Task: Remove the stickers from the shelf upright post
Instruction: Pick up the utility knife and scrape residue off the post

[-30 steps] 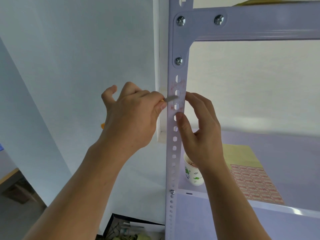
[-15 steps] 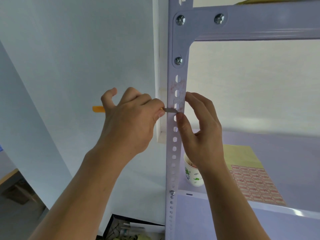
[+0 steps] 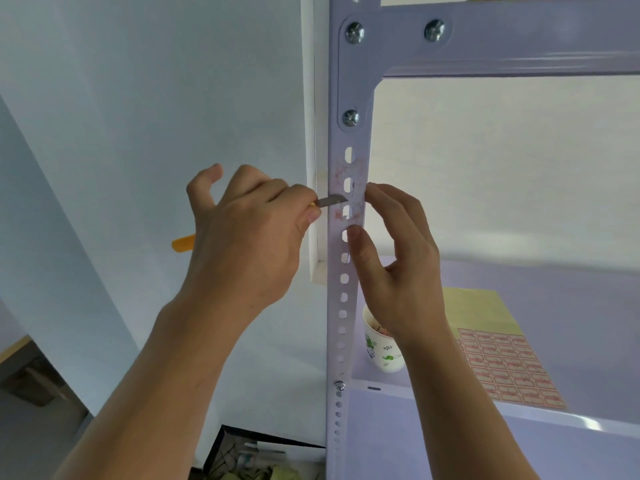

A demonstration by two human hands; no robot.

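- Grips an orange-handled utility knife with a grey metal blade in the left hand, fingers curled round the handle.
- Lays the blade tip on faint reddish sticker residue on the pale lilac perforated metal upright post.
- Pinches the post with the right hand: thumb on the front face just below the residue, fingers round the right edge.
- Behind the post, on the lilac shelf board: white paper cup with green print, and near it a yellow sheet of red-bordered labels.
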